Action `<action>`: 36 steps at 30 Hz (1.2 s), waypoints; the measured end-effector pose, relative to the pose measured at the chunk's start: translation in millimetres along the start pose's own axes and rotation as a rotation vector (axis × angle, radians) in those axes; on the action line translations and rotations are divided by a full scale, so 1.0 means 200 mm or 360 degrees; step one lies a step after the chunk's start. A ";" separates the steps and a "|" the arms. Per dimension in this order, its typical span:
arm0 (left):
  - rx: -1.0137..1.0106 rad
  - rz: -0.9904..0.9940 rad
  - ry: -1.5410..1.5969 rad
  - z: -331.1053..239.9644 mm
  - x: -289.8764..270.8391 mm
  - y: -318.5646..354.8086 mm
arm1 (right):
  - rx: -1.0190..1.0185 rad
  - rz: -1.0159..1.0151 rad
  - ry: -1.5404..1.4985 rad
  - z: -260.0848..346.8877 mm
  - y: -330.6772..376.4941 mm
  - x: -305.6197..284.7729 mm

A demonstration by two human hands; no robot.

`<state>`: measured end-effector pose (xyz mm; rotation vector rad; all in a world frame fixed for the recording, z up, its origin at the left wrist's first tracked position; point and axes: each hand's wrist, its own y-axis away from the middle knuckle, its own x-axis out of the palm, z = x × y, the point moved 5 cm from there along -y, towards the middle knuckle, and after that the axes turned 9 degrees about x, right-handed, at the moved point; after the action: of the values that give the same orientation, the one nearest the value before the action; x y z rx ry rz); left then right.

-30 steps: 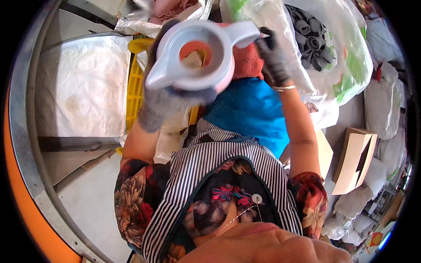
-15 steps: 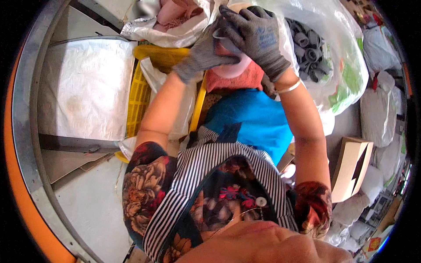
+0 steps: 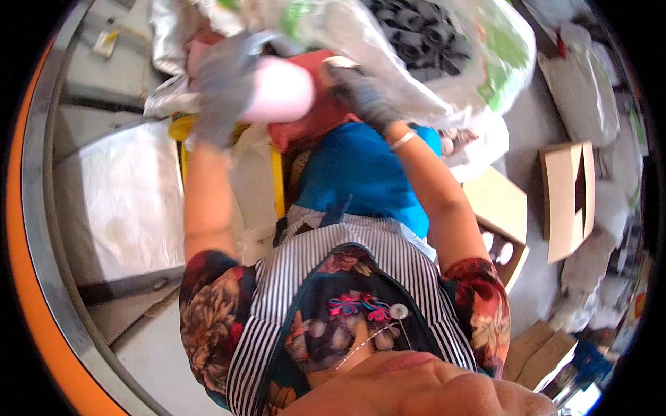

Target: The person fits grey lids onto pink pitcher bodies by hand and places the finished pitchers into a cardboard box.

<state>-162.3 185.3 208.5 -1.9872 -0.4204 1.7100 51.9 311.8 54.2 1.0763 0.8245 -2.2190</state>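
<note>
My left hand [image 3: 225, 90], in a grey glove and smeared by motion, is closed around a pale pink cylinder [image 3: 283, 90], which looks like a cup or bottle body. My gloved right hand [image 3: 366, 100] is bent around a small cream-coloured thing [image 3: 340, 62] whose kind I cannot make out. Its fingers are partly hidden. A red cloth [image 3: 305, 128] lies beneath the cylinder, at the top of the blue fabric [image 3: 361, 170] over my lap.
A clear plastic bag [image 3: 503, 62] of dark grey tubular parts [image 3: 420, 38] stands at the far right. A yellow crate [image 3: 279, 184] is at my left, beside a white sheet-covered surface [image 3: 121, 201]. Open cardboard boxes [image 3: 496, 204] stand at my right.
The hands were together around the pink cylinder and have now parted. My left hand carries it leftward; my right hand is lower, with the cream thing. The view has also shifted.
</note>
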 end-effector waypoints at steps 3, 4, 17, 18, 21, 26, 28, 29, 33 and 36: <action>-0.0620 -0.0041 0.0725 0.12 -0.33 0.27 | -0.0548 0.0061 0.0645 0.14 0.09 0.05; -0.0442 -0.0027 0.0601 0.03 -0.45 0.29 | -0.0453 0.0008 0.0441 0.13 0.13 -0.05; 0.0483 0.0651 0.0609 -0.76 0.08 0.00 | 0.1478 0.0750 0.0498 -1.51 1.26 -0.17; 0.0361 0.0689 0.0729 -0.75 0.10 0.01 | 0.1458 0.0817 0.0508 -1.63 1.25 -0.03; 0.0009 0.0748 0.0952 -0.75 0.09 0.03 | 0.1583 0.0905 0.0530 -1.91 1.28 0.34; -0.0783 0.0745 0.1343 -0.72 0.02 0.09 | 0.2088 0.0728 0.0400 -2.07 1.54 0.68; -0.0560 0.0632 0.1827 -0.75 0.01 0.08 | 0.2192 0.0812 0.0298 -2.08 1.62 0.72; -0.0729 0.0620 0.1805 -0.73 0.03 0.11 | 0.2090 0.0817 0.0230 -2.07 1.61 0.72; -0.1005 0.0395 0.1963 -0.76 0.15 0.15 | 0.1680 0.0890 0.0473 -1.89 1.47 0.55; -0.0981 0.0312 0.1171 -0.84 0.19 0.18 | 0.1879 0.0207 -0.0038 -1.61 1.34 0.19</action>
<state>7.5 149.2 174.8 -2.9902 -0.5275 0.8590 372.4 355.5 -213.0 1.4851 -0.7040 -2.5512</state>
